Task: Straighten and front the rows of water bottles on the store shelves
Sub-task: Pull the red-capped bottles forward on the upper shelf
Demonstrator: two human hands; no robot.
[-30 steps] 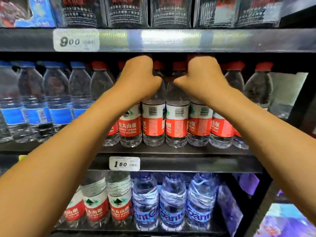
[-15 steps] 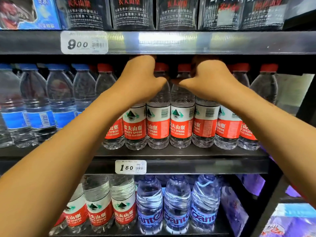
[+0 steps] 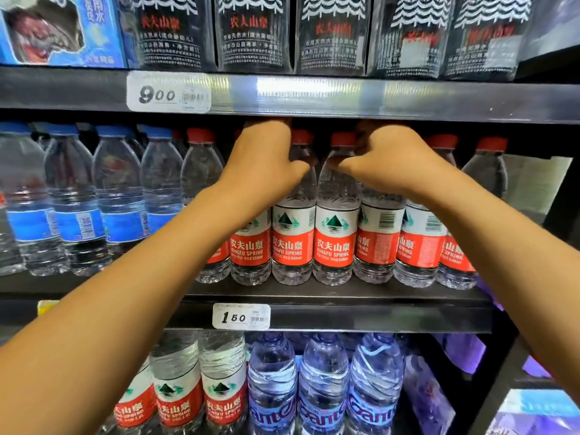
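Note:
A row of red-capped, red-label water bottles stands on the middle shelf [image 3: 329, 296]. My left hand [image 3: 263, 164] curls over the bottle tops, its thumb on the shoulder of the left middle bottle [image 3: 293, 243]. My right hand [image 3: 389, 161] does the same on the right middle bottle [image 3: 334, 243], thumb on its shoulder. Their fingers are hidden behind the necks under the upper shelf. Both middle labels face front with the green mountain logo. The bottle to their right [image 3: 378, 243] shows its barcode.
Blue-label bottles [image 3: 78, 221] fill the left of the same shelf. Dark-label packs [image 3: 251, 32] stand on the top shelf above a 9.00 tag [image 3: 166, 94]. Below a 1.50 tag [image 3: 241, 317] are large red-label bottles [image 3: 175, 400] and blue Ganten bottles [image 3: 323, 403].
The two middle bottles showed barcodes a second ago and now show their logos to the front. Both hands stayed at the bottle tops; the view shifted slightly.

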